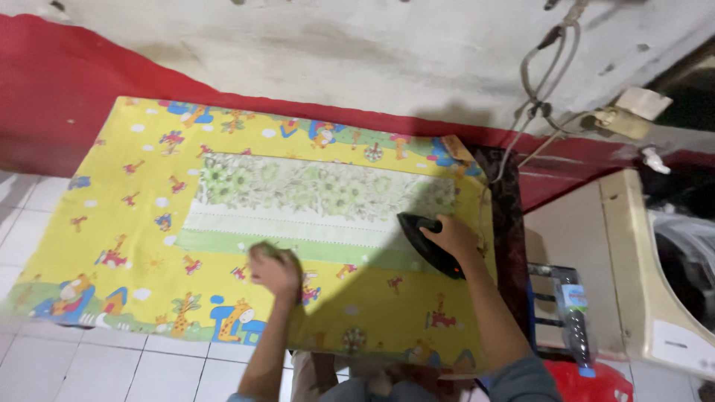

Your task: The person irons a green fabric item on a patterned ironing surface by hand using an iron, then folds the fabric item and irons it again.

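Green floral cloth (313, 201) lies flat on the yellow cartoon-print cover (112, 193) of the ironing table. I see my right hand (450, 237) wrapped around the black iron (426, 242) at the cloth's right end. My left hand (274, 269), blurred, seems clenched at the cloth's near edge.

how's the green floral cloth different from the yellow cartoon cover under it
The green floral cloth is pale, with leafy flowers and plain green stripes; the yellow cartoon cover is bright, with animal figures. The cloth is smaller and lies on top; the cover spans the whole board. The right hand holds a black iron on the cloth, while the blurred left hand is over the cover. Both lie flat.
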